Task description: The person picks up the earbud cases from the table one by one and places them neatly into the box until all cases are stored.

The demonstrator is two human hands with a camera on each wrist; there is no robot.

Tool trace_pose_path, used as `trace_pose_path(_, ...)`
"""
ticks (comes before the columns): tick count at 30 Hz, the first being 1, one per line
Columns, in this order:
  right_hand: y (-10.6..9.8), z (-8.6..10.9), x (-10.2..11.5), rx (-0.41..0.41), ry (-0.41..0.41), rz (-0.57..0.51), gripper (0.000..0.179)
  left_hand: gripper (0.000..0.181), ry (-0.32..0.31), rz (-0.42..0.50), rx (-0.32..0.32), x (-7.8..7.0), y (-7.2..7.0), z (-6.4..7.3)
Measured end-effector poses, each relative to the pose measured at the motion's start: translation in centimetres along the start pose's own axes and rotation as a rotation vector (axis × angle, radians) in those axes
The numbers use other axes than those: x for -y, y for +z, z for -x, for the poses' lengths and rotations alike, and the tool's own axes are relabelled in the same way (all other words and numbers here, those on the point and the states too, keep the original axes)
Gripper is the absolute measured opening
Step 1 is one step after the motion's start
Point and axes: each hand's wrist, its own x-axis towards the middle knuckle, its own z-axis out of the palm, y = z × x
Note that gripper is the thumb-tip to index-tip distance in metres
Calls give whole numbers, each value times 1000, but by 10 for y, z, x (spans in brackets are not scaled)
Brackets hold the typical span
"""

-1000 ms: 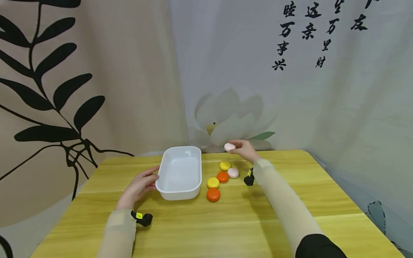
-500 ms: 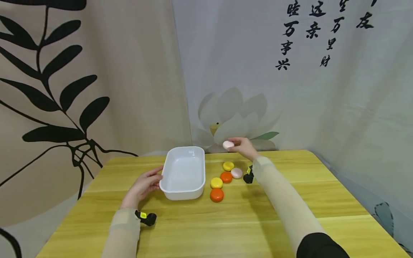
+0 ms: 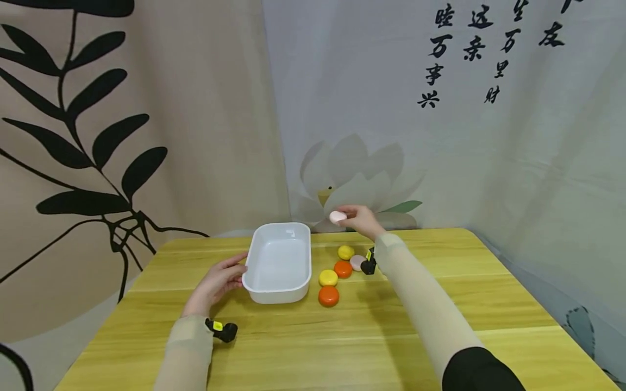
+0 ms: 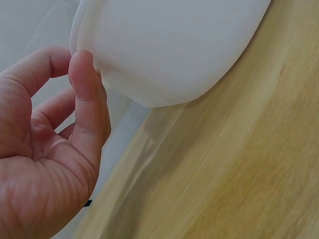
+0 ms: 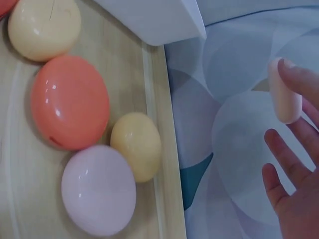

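In the head view my right hand (image 3: 361, 220) is raised above the table's back edge, pinching a pale pink rounded disc (image 3: 337, 217) between thumb and fingers. The right wrist view shows that disc (image 5: 285, 92) edge-on, with the other fingers spread below it. My left hand (image 3: 220, 282) holds the left rim of a white rectangular dish (image 3: 277, 297); in the left wrist view the thumb (image 4: 82, 74) lies at the rim and the fingers curl behind. The dish's visible inside is bare white.
Right of the dish lie two yellow discs (image 3: 328, 278), two orange discs (image 3: 329, 296) and a pink disc (image 3: 356, 263), close together. All rest on a wooden table (image 3: 293, 347). A printed cloth backdrop (image 3: 220, 119) hangs behind the table's far edge.
My right hand has moved slightly left and up with the pink disc, toward the dish. The left hand keeps its hold on the dish. The head view has shifted a little.
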Motion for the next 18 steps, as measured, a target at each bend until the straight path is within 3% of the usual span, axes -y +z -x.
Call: trace_pose_path(18,17,-13,21,15,-67,-38,49,59,-2,17,-8,-1,1,3)
